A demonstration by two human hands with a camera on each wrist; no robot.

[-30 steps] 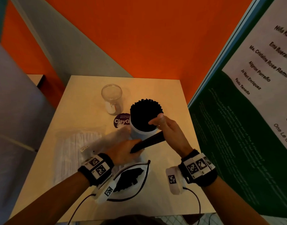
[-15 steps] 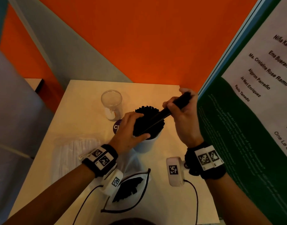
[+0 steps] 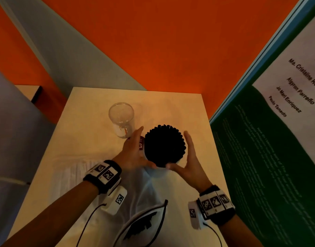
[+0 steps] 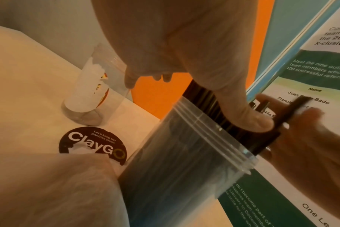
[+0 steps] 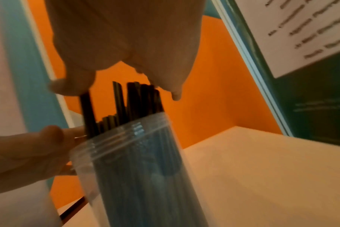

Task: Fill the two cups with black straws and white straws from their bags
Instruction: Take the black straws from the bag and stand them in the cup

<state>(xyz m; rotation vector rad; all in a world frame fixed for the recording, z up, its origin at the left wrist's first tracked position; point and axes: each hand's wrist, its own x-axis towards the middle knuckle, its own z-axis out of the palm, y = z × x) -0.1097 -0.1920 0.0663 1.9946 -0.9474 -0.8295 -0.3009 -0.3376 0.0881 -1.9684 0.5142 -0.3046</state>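
Note:
A clear cup (image 3: pixel 157 172) packed with black straws (image 3: pixel 164 147) stands mid-table. My left hand (image 3: pixel 135 150) lies flat against the bundle's left side and my right hand (image 3: pixel 188 157) against its right, fingers straight, thumbs meeting at the near side. In the left wrist view my thumb (image 4: pixel 252 121) presses the black straws (image 4: pixel 213 107) above the cup's rim (image 4: pixel 213 135). The right wrist view shows uneven straw tips (image 5: pixel 138 98) under my fingers. An empty clear cup (image 3: pixel 121 120) stands behind on the left. The white straws' bag (image 3: pixel 73 175) lies left, and the open black straws' bag (image 3: pixel 140 225) lies near me.
A round ClayGo sticker (image 4: pixel 91 144) is on the table between the two cups. A green and white poster board (image 3: pixel 269 157) stands along the table's right edge. An orange wall (image 3: pixel 171 50) closes the far side. Cables run from my wrist cameras over the near table.
My right hand carried a bunch of black straws up from the bag into the cup and let go. Both hands now flank the bundle with flat fingers.

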